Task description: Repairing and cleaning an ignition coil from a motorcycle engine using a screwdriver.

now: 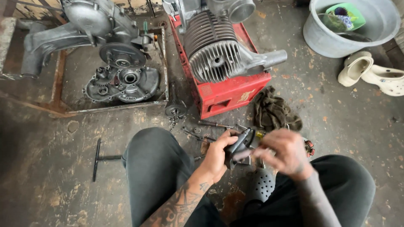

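Note:
I sit on a stained concrete floor with my knees apart. My left hand (219, 157) grips a small dark metal part (238, 147) held between my knees. My right hand (284, 153), blurred, is closed on the same part from the right side. A finned engine cylinder (214, 46) lies on a red box (229, 94) just beyond my hands. Small loose tools and bolts (202, 130) lie on the floor in front of my left hand.
A shallow metal tray (59, 90) at the left holds an open engine case with gears (122, 80). A T-handle wrench (99, 159) lies left of my knee. A dark rag (273, 111), a grey basin (349, 25) and pale clogs (370, 71) are at the right.

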